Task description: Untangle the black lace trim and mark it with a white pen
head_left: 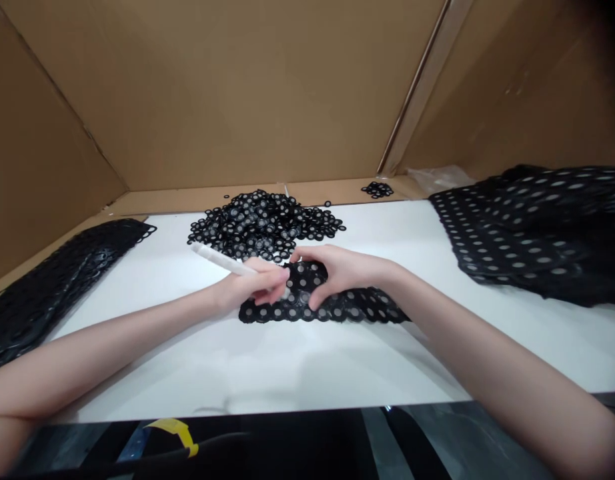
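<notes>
My left hand (260, 283) is closed around a white pen-like stick (222, 259). The stick's rear end points up to the left; its tip is down by my fingers at a strip of black perforated sheet (355, 312). Rows of round pale holes run along this strip, which lies flat on the white table. Over its far left part rests my right hand (342, 270), thumb and index finger spread wide apart on the strip. Just behind both hands is a heap of small black rings (260, 220). My right wrist hides part of the strip.
At the left lies a stack of black sheets (62, 280). A large pile of black perforated sheet (537, 227) covers the right side. Several black rings (377, 190) lie by a clear plastic bag (442, 179). Cardboard walls (247, 93) enclose the white table (177, 367).
</notes>
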The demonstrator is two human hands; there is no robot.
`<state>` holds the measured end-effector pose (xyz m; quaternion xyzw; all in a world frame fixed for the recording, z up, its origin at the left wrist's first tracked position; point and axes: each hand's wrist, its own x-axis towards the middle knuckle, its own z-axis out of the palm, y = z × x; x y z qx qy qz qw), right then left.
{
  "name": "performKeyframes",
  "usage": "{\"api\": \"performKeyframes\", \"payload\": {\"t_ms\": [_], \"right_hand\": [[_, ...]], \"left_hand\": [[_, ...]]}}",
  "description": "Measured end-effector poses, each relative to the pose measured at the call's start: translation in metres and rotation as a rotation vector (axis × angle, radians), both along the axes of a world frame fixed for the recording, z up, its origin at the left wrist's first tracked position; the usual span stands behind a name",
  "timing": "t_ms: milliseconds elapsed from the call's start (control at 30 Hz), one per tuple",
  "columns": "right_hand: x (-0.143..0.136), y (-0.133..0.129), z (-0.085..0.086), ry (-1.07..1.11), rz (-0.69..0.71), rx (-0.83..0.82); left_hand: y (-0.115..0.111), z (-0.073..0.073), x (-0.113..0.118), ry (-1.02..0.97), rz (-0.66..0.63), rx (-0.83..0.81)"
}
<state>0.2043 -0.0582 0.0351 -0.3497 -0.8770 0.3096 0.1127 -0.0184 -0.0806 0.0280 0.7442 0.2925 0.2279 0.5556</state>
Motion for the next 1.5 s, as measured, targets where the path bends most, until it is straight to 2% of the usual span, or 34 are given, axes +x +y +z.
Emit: {"api": "performKeyframes", "payload": {"t_ms": [133,267,367,600,833,1033,1267,1500], "right_hand": [[-0.01,0.006,-0.01,0.059,-0.187,-0.018],[-0.023,0.003,-0.023,0.037,-0.291,0.083],[-0.025,0.001,-0.025,-0.002,-0.287,0.098],[-0.027,-0.002,-0.019,-0.049,-0.331,0.085],[-0.029,-0.003,-0.02,-0.029,-0.295,0.118],[-0.027,-0.004,-0.02,-0.005,-0.323,0.069],[-0.027,-0.003,-0.021,-0.005,-0.316,0.075],[-0.03,-0.005,-0.019,-0.04,-0.315,0.102]], "left_hand": [[0.019,-0.006,0.0,0.026,0.148,0.14],[0.027,-0.014,-0.001,0.079,0.154,0.154],[0.026,-0.016,-0.002,0.103,0.122,0.18],[0.025,-0.014,-0.001,0.13,0.093,0.225],[0.023,-0.014,0.0,0.195,0.032,0.285],[0.022,-0.015,-0.001,0.064,0.109,0.18],[0.024,-0.016,-0.001,0.145,0.059,0.299],[0.024,-0.012,0.001,0.178,0.029,0.271]]}}
